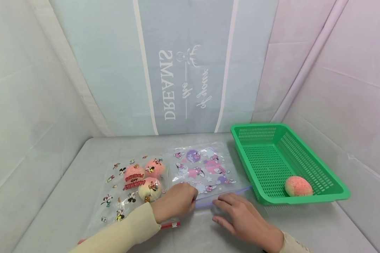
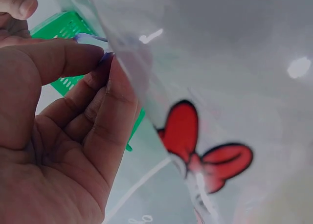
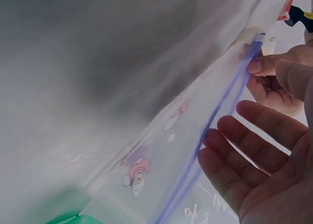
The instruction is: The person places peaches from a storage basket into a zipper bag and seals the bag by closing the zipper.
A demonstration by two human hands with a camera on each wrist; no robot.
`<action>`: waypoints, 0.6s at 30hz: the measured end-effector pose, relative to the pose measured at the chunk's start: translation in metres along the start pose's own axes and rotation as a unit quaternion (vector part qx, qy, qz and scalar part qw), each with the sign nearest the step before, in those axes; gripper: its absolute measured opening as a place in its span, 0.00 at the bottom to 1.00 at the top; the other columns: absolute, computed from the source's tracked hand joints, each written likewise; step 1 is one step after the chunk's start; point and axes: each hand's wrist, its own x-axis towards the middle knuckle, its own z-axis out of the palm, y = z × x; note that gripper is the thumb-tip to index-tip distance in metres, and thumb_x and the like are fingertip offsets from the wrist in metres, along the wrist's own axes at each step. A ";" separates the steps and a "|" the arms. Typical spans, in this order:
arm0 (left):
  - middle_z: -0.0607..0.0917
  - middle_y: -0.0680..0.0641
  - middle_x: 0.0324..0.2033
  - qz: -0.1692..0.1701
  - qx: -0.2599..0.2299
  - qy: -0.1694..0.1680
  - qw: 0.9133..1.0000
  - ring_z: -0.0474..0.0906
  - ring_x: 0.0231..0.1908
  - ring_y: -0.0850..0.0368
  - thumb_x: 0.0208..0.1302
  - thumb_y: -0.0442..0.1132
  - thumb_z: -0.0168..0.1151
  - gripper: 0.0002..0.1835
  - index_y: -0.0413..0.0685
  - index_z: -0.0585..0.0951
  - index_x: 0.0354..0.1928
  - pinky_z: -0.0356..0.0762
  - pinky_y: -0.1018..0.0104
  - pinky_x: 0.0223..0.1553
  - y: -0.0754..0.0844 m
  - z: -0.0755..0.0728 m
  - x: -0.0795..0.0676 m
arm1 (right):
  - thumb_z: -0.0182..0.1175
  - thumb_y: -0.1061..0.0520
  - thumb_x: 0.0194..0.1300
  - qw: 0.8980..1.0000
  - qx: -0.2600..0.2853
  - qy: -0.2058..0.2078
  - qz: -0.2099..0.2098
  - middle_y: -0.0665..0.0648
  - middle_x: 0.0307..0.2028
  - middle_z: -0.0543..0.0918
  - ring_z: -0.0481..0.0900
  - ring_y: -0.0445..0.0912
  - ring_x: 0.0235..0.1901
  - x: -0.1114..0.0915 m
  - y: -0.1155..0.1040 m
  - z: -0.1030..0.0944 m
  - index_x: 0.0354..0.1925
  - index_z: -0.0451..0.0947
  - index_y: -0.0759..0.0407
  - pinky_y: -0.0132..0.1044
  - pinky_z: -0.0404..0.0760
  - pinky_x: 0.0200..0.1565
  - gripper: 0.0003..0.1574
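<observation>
A clear zip bag (image 1: 206,165) with purple and pink cartoon prints lies flat in the middle of the table, its purple zip strip (image 3: 215,116) along the near side. My left hand (image 1: 178,200) pinches the left end of that strip between thumb and fingers, as the left wrist view also shows. Farther right, my right hand (image 1: 242,218) has its fingers spread, the fingertips (image 3: 208,136) right at the strip. To the left lies another clear zip bag (image 1: 114,189), with cartoon prints and a red zip, holding three pink and cream peach-like balls (image 1: 150,189). My left forearm crosses its near right corner.
A green perforated basket (image 1: 247,165) stands on the right, close to the purple-zip bag. One pink peach-like ball (image 1: 298,186) sits in its near right corner. Pale fabric walls (image 1: 190,21) enclose the grey-covered table (image 1: 66,196) at the back and both sides.
</observation>
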 end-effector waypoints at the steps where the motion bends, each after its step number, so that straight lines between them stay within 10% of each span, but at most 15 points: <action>1: 0.75 0.59 0.15 -0.001 -0.004 -0.001 1.000 0.66 0.18 0.65 0.57 0.34 0.70 0.12 0.53 0.80 0.20 0.68 0.69 0.23 0.000 0.000 -0.001 | 0.75 0.41 0.60 1.000 -0.001 0.000 -0.001 0.50 0.46 0.85 0.82 0.44 0.47 -0.001 0.001 0.001 0.49 0.86 0.54 0.43 0.83 0.47 0.25; 18: 0.77 0.57 0.16 -0.030 -0.025 0.021 0.999 0.67 0.18 0.66 0.57 0.30 0.68 0.10 0.50 0.80 0.22 0.69 0.68 0.22 0.000 0.001 -0.005 | 0.71 0.34 0.60 0.992 -0.070 -0.093 0.049 0.54 0.48 0.81 0.79 0.50 0.50 -0.022 -0.001 -0.007 0.52 0.84 0.56 0.48 0.81 0.51 0.34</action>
